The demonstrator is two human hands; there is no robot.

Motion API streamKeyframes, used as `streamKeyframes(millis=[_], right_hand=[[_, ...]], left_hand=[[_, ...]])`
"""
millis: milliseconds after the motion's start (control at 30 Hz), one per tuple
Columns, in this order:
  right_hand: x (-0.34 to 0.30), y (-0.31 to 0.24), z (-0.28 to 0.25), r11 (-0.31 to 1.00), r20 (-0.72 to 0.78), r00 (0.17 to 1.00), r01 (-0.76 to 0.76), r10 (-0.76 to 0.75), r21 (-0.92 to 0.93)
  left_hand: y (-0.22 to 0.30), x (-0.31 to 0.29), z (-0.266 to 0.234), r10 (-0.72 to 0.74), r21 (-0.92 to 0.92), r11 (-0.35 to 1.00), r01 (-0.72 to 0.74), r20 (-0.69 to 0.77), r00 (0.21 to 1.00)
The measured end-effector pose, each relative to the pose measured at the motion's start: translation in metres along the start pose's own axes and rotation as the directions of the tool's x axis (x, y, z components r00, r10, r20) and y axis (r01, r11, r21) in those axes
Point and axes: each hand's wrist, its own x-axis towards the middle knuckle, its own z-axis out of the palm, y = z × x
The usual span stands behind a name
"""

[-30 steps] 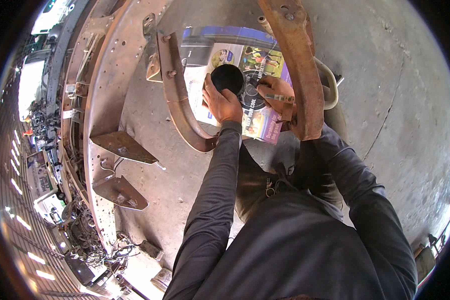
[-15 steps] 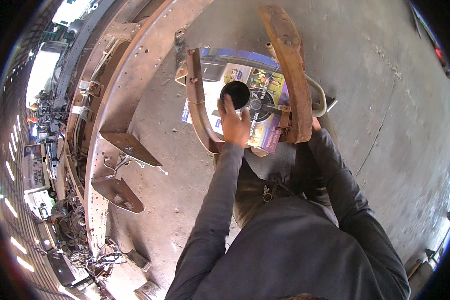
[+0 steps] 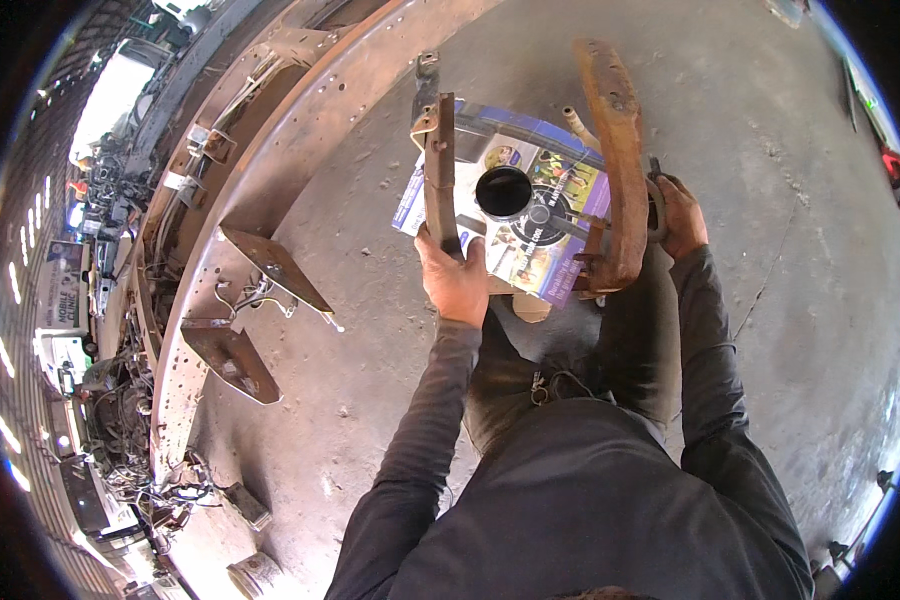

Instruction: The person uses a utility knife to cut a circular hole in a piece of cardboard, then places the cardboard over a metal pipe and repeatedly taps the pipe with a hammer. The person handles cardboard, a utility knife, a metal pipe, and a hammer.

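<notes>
My left hand (image 3: 454,278) is closed round the lower part of an upright rusty metal bar (image 3: 440,180), thumb toward the inner side. On the right, my right hand (image 3: 682,218) grips a bent tube (image 3: 657,208) beside a broad, curved rusty metal piece (image 3: 615,140); its fingers are partly hidden. Between the two metal pieces lies a printed cardboard sheet or box (image 3: 497,135) with colourful pictures. A round black cup (image 3: 505,192) stands on it, dark and glossy inside.
A long rusty vehicle chassis rail (image 3: 270,150) curves along the left, with two angled brackets (image 3: 275,268) jutting out. Cables and loose parts (image 3: 170,490) lie at lower left. Concrete floor (image 3: 770,200) stretches off to the right, with a crack running across it.
My left hand has moved from beside the black cup to the left metal bar and closed on it. My right hand has come out from behind the right metal piece onto the tube.
</notes>
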Motion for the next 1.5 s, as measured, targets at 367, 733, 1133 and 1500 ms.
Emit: streamKeyframes(millis=[367,733,1133,1500], right_hand=[[-0.038,0.023,-0.012,0.985,-0.044,0.991,0.116,-0.123,-0.129],[-0.164,0.088,0.042,0.993,0.119,0.989,-0.093,0.084,0.073],[-0.091,0.079,-0.013,0.974,0.048,0.995,0.092,-0.084,-0.208],[-0.022,0.11,0.013,0.782,0.328,0.898,0.423,-0.294,-0.457]], left_hand=[[-0.026,0.028,0.005,0.04,0.108,0.994,-0.031,-0.081,0.996],[-0.087,0.14,-0.02,0.321,0.113,0.934,-0.34,0.158,0.934],[0.002,0.092,-0.023,0.408,0.331,0.876,-0.35,-0.124,0.904],[-0.058,0.086,0.135,-0.019,0.429,0.902,-0.046,0.145,0.989]])
